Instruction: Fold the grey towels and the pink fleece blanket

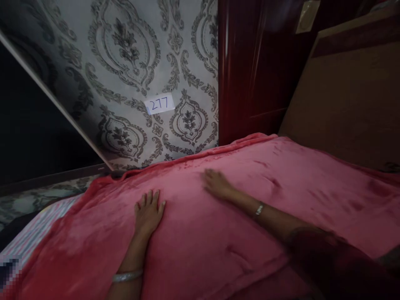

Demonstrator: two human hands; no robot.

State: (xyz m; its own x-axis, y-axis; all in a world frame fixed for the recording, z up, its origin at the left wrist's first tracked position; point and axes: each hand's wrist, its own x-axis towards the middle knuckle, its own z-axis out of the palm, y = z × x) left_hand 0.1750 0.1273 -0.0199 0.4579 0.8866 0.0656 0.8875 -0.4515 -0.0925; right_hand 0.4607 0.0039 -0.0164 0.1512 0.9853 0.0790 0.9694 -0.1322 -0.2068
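Note:
A pink-red plush blanket (pixel 187 233) is spread over a bed, with a few small creases and a fold near the front. My left hand (pixel 148 212) lies flat on it, left of the middle, fingers spread. Farther back and to the right, my right hand (pixel 216 183) rests on the blanket, fingers stretched out and a little blurred by motion. Neither hand holds anything. The blanket's far edge bunches in a darker red ridge along the wall.
Patterned grey wallpaper (pixel 125 54) bears a paper label (pixel 160 103) reading 277. A dark red glossy panel (pixel 250 75) and a large cardboard box (pixel 350 100) stand at the back right. Striped cloth (pixel 46 221) shows at the left edge, below a dark opening (pixel 34 116).

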